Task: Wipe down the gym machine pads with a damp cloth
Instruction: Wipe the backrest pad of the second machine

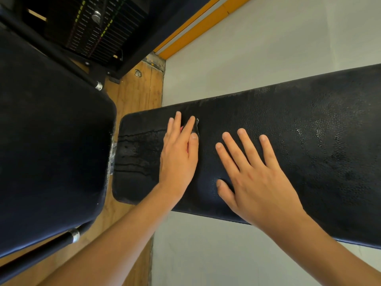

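Observation:
A long black textured pad (288,131) runs from the centre to the right edge. My left hand (179,153) lies flat on its left part with straight fingers, pressing a small dark cloth (196,125) of which only an edge shows beside the fingertips. The pad's left end (140,153) looks wet, with dark streaks. My right hand (251,176) rests flat on the pad just to the right, fingers spread, holding nothing. A second, wider black pad (51,141) fills the left side.
A weight stack (97,27) in a black frame stands at the top left. Black metal bars (51,246) run beside the left pad. Wooden floor (134,96) shows between the pads, pale floor (226,58) beyond, with an orange strip (198,27).

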### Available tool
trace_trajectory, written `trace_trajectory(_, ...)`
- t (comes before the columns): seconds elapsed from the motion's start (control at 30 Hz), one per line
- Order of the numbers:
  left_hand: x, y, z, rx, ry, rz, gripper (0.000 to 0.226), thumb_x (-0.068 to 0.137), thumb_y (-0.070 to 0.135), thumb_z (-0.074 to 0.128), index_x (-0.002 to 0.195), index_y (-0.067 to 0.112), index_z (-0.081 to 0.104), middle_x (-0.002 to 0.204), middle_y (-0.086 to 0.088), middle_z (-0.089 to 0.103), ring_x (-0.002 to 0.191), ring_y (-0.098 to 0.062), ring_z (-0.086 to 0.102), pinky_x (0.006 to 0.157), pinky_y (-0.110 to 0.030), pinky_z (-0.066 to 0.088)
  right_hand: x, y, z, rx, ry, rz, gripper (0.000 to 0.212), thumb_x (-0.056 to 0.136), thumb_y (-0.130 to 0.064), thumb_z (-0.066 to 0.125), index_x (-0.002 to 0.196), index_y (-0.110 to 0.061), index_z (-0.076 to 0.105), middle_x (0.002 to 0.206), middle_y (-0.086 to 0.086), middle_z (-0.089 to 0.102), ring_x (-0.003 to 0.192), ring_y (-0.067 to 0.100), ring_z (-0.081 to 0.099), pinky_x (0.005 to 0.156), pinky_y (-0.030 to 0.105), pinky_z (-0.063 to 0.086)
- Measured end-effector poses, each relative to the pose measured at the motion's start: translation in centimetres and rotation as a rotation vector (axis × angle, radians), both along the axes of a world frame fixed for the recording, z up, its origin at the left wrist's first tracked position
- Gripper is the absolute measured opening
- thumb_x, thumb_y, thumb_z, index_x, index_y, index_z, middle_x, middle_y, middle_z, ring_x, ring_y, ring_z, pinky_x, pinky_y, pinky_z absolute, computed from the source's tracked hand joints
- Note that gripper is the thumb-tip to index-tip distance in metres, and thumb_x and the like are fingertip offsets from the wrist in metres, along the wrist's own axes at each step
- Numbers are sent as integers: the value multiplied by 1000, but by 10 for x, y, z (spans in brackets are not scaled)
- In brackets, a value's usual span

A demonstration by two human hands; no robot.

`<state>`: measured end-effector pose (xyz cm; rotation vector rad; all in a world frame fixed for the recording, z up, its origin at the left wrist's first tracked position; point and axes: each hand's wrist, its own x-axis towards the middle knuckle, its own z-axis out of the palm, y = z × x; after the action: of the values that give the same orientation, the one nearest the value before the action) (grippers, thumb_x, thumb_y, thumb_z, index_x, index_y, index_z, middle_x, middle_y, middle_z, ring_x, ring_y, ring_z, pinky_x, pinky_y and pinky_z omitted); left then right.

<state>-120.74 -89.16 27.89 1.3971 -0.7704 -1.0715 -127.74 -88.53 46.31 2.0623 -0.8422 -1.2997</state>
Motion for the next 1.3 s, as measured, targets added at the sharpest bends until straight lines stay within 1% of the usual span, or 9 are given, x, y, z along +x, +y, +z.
trace_trajectory(0.1,8,-21,2,31,20,26,46,111,32,33,156,31,39,170,3,17,158,-14,4,122,-46,22,1,-1,-1,-2,0,6,76,103,-56,16,163,-12,8,171,14,1,158,37,-6,125,61,4)
trace_trajectory(0.17,12,-33,2,39,22,26,46,111,31,33,157,30,38,171,2,17,158,-15,5,121,-49,25,0,-1,-1,-9,1,13,76,102,-57,15,163,-12,8,171,15,1,158,37,-6,125,61,4)
trace_trajectory(0.33,12,-28,0,17,-19,0,47,112,32,33,158,26,37,169,4,22,157,-11,10,122,-47,22,-2,-1,-1,-19,-2,21,76,102,-56,15,163,-11,8,171,15,1,158,37,-5,125,61,3)
trace_trajectory(0.67,-22,57,-7,-10,-34,-49,47,111,32,35,158,30,33,168,14,18,156,-3,6,125,-40,26,0,1,-4,-31,9,18,77,102,-56,8,164,-11,3,171,15,-3,157,38,-9,124,61,1)
trace_trajectory(0.83,-15,34,-4,-5,10,-12,46,111,30,35,158,27,35,169,8,18,157,-7,4,127,-47,22,0,1,-5,-26,-13,20,77,101,-56,10,163,-12,4,171,15,-3,157,38,-9,125,60,1)
trace_trajectory(0.97,8,-22,2,1,8,7,47,112,32,33,158,26,36,170,2,18,158,-14,6,124,-48,21,-1,1,-5,-25,-24,23,76,102,-56,12,163,-11,7,171,16,0,157,38,-7,125,60,2)
trace_trajectory(1.1,26,-62,5,2,12,-12,47,112,34,32,158,28,36,170,2,19,158,-14,6,123,-51,17,-1,0,-5,-19,-34,23,76,102,-56,15,163,-11,11,171,16,3,158,38,-5,125,61,2)
trace_trajectory(1.2,25,-54,3,0,14,-15,47,112,34,32,158,28,36,170,3,20,157,-12,8,123,-50,17,-1,1,-5,-25,-29,28,76,101,-56,14,163,-11,9,171,16,2,157,38,-6,125,60,1)
trace_trajectory(1.3,14,-25,0,18,-3,3,47,112,34,32,158,27,36,169,4,22,156,-10,12,121,-45,21,0,2,-5,-24,-31,27,76,101,-55,12,163,-11,7,171,16,1,157,38,-7,125,60,1)
